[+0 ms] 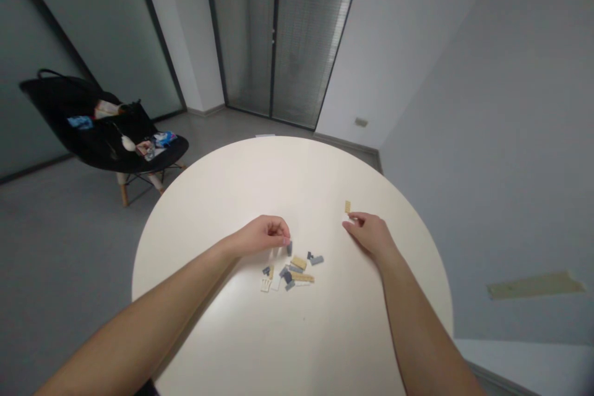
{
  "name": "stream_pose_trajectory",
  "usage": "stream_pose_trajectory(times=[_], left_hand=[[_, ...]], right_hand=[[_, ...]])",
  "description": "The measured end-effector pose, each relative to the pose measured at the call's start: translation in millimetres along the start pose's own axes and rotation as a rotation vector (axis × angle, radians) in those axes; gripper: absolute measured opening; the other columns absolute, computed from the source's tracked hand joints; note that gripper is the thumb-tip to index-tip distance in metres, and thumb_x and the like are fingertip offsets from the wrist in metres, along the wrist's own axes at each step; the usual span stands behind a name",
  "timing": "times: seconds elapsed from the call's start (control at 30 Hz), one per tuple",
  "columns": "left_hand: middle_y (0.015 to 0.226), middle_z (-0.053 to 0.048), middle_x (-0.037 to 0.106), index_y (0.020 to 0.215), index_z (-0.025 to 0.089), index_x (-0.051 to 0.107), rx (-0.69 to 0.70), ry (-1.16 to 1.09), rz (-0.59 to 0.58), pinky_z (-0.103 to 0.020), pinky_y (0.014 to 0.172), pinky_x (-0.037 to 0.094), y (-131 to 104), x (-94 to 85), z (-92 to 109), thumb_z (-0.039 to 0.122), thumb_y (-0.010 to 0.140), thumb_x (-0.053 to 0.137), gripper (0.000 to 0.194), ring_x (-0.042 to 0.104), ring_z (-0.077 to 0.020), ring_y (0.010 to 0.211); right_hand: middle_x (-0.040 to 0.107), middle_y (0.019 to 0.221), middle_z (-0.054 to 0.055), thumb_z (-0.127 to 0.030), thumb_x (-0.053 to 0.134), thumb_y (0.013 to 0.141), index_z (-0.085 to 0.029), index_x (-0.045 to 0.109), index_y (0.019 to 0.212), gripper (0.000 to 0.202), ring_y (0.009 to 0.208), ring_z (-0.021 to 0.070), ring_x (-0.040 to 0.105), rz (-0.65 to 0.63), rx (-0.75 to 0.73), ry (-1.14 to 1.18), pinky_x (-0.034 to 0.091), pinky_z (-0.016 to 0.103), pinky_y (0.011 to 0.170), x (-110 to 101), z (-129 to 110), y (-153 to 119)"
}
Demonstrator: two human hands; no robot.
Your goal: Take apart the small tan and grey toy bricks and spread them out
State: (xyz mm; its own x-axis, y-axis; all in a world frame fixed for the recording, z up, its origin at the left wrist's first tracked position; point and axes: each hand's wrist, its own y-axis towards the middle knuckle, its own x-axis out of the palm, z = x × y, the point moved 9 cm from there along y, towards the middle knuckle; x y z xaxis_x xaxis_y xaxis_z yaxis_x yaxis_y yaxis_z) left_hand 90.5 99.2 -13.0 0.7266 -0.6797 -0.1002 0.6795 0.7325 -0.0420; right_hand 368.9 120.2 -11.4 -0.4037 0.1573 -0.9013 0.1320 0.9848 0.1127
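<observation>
My left hand (268, 234) is closed in a pinch, its fingertips at the upper end of a dark grey toy brick (289, 249). To the right, my right hand (371, 232) rests low over the table, with thumb and index finger around a small white piece (346, 218) that is partly covered. Just beyond those fingertips lies a tan brick (348, 205). Between the hands is a loose pile of building bricks: a tan block (299, 262), a long tan piece (302, 277), a light grey brick (317, 260) and a white pronged piece (265, 285), among several others.
Everything lies on a round white table (223, 179). At the back left stands a black chair (93, 151) with a bag and small items on it. A wall (487, 167) rises close by on the right, and a glass door (297, 43) is behind the table.
</observation>
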Motion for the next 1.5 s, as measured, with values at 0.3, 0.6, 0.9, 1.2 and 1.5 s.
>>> stream_pose_trajectory(times=[0.3, 0.6, 0.9, 1.2, 1.5], left_hand=[[0.067, -0.001, 0.062, 0.078, 0.013, 0.064, -0.037, 0.132, -0.016, -0.021, 0.058, 0.039, -3.5, 3.2, 3.5, 0.03, 0.078, 0.065, 0.018, 0.052, -0.0097, 0.06], [0.071, 0.0, 0.063, 0.087, 0.017, 0.07, -0.138, 0.538, -0.197, -0.022, 0.055, 0.036, -22.0, 15.2, 7.4, 0.027, 0.069, 0.069, 0.021, 0.054, -0.0127, 0.063], [0.089, -0.003, 0.06, 0.088, 0.02, 0.065, 0.01, 0.836, -0.299, -0.026, 0.073, 0.04, -29.4, 28.7, 21.0, 0.043, 0.052, 0.086, 0.047, 0.053, -0.0201, 0.086], [0.087, -0.002, 0.057, 0.081, 0.02, 0.062, -0.001, 0.866, -0.298, -0.026, 0.072, 0.038, -30.8, 32.6, 26.1, 0.03, 0.058, 0.083, 0.033, 0.052, -0.0204, 0.088], [0.089, -0.004, 0.059, 0.08, 0.02, 0.062, 0.022, 0.819, -0.307, -0.027, 0.072, 0.041, -31.1, 34.4, 28.1, 0.02, 0.059, 0.077, 0.026, 0.053, -0.0214, 0.087]], right_hand=[[0.071, 0.078, 0.005, -0.042, 0.061, 0.073, -0.016, 0.073, 0.105, 0.043, 0.067, 0.0174, 0.06, -0.013, 0.023, 0.015, 0.041, 0.027, 0.064, -1.1, -0.7, -1.1], [0.07, 0.075, 0.005, -0.043, 0.061, 0.073, -0.016, 0.073, 0.105, 0.044, 0.067, 0.0172, 0.06, -0.021, 0.027, 0.02, 0.041, 0.027, 0.063, -0.4, -0.1, -0.3], [0.07, 0.075, 0.004, -0.041, 0.062, 0.073, -0.016, 0.073, 0.105, 0.043, 0.067, 0.0169, 0.06, -0.022, 0.03, 0.022, 0.041, 0.026, 0.065, -1.1, -1.6, 0.9], [0.069, 0.074, 0.004, -0.042, 0.061, 0.073, -0.015, 0.072, 0.106, 0.044, 0.066, 0.0166, 0.059, -0.025, 0.03, 0.032, 0.041, 0.026, 0.063, -0.9, -1.8, 0.4], [0.069, 0.073, 0.004, -0.042, 0.061, 0.072, -0.015, 0.072, 0.105, 0.044, 0.066, 0.0167, 0.059, -0.016, 0.018, 0.047, 0.042, 0.027, 0.063, -0.6, -1.3, 0.3]])
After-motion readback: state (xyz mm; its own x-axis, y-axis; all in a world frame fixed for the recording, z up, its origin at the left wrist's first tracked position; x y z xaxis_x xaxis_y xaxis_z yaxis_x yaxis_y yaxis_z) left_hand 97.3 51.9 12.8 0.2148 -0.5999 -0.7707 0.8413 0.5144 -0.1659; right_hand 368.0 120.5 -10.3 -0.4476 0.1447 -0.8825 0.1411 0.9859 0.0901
